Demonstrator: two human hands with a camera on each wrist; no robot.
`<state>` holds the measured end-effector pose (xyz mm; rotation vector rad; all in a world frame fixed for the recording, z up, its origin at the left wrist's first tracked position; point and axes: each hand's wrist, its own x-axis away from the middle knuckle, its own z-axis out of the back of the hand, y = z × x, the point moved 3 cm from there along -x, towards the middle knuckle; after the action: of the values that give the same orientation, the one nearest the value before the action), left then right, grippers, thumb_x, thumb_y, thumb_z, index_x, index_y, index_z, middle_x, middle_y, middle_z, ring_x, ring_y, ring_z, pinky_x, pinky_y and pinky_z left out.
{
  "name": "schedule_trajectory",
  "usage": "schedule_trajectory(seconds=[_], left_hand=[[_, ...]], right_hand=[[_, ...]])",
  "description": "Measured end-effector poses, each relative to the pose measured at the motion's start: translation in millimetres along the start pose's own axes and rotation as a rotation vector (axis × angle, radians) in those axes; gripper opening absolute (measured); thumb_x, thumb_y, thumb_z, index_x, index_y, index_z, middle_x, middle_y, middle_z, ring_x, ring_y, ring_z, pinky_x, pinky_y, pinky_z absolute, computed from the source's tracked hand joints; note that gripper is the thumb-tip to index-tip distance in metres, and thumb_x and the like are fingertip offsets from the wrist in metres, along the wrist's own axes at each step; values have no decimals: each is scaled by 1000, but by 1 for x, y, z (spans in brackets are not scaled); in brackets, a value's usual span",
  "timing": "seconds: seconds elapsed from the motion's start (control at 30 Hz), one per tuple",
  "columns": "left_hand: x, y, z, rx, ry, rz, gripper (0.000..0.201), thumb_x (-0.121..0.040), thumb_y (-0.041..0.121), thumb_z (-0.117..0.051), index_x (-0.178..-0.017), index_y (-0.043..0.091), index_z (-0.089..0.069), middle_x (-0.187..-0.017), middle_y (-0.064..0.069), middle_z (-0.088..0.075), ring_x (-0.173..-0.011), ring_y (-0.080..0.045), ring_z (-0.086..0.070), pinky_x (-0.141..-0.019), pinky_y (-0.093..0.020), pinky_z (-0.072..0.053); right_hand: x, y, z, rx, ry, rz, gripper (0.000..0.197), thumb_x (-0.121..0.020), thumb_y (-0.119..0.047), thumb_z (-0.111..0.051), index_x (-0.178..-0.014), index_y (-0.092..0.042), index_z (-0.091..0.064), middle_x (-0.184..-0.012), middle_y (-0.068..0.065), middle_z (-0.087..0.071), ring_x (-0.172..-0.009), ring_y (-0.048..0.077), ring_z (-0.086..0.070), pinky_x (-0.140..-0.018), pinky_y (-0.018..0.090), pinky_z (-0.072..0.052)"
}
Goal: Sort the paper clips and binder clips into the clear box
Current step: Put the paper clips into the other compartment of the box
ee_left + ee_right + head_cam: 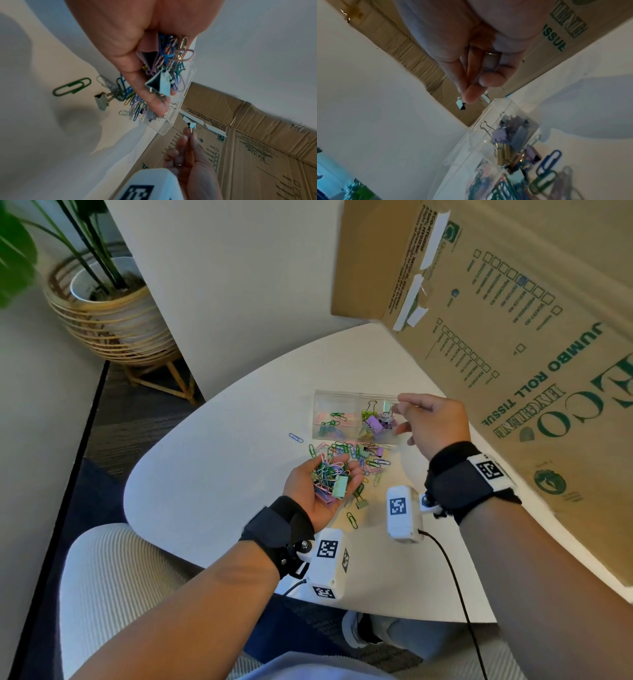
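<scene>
The clear box (337, 402) stands on the white table (205, 474). Its left compartment holds paper clips; its right compartment holds binder clips (375, 422). My right hand (399, 409) hovers over the right compartment and pinches a small pale green binder clip (387, 406) by its wire handle; the same clip (460, 104) hangs below the fingertips in the right wrist view. My left hand (347, 465) lies palm up in front of the box, fingers curled round a handful of mixed clips (330, 477). A loose pile of clips (363, 455) lies between that hand and the box.
A large cardboard box (513, 337) leans along the table's right side, close to the right hand. A green paper clip (352, 520) and a green binder clip (361, 503) lie near the left wrist. A potted plant in a wicker stand (113, 313) sits on the floor at far left.
</scene>
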<state>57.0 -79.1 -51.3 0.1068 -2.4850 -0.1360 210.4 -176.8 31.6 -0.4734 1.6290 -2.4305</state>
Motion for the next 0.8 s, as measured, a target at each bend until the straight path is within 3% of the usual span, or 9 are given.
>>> schedule_trajectory(seconds=[0.1,0.23,0.37,0.47,0.53,0.6,0.7,0.8], left_hand=[[1,1,-2,4,-7,-6,43,-98,28,-38,-94,-6,-63,-86,-21,-62,-72,-34,-66,-72,-42,-57],[1,2,-2,-13,2,-17,42,-98,28,-38,-97,-6,-63,-85,-23,-65,-72,-35,-68,-71,-43,-57],[-2,1,0,-14,18,-15,42,-99,28,-37,-96,-5,-63,-85,-23,-67,-73,-35,-70,-69,-45,-58],[0,0,-4,-33,12,-15,40,-99,28,-36,-99,-3,-62,-85,-23,-66,-68,-32,-69,-63,-42,-59],[1,1,-6,-45,10,-13,40,-99,29,-36,-108,-1,-60,-89,-22,-66,-66,-31,-69,-60,-38,-59],[1,4,-9,-36,5,-3,41,-99,30,-35,-117,0,-57,-95,-21,-64,-71,-31,-68,-60,-36,-59],[4,6,-16,-28,-6,12,42,-99,33,-35,-107,0,-60,-95,-20,-63,-74,-32,-67,-57,-35,-59],[9,5,-22,-12,-32,30,44,-100,35,-34,-96,2,-62,-80,-20,-68,-65,-33,-70,-48,-35,-56]], right_hand=[[-5,1,-2,89,-26,13,22,-91,-16,-59,-106,-24,-72,-80,-3,-72,-60,12,-67,-62,27,-49],[5,10,-3,160,-44,59,19,-86,-18,-61,-92,-30,-73,-89,-4,-73,-73,12,-64,-69,28,-51],[29,13,-11,194,-223,85,18,-88,-15,-62,-89,-30,-72,-80,-3,-71,-61,9,-60,-55,17,-43],[47,13,-20,241,-439,99,12,-84,-17,-71,-92,-26,-73,-79,-4,-71,-65,1,-59,-64,15,-43],[54,11,-23,294,-478,149,16,-76,-19,-79,-92,-23,-74,-82,-14,-69,-64,-7,-55,-65,12,-41],[61,5,-25,355,-441,264,21,-70,-19,-83,-88,-24,-74,-86,-17,-64,-64,-2,-51,-62,10,-42],[67,1,-32,425,-475,382,30,-65,-19,-86,-92,-25,-73,-91,-14,-58,-68,2,-51,-69,11,-44],[68,5,-38,555,-548,402,39,-66,-22,-86,-102,-26,-72,-104,-12,-58,-80,8,-56,-80,22,-46]])
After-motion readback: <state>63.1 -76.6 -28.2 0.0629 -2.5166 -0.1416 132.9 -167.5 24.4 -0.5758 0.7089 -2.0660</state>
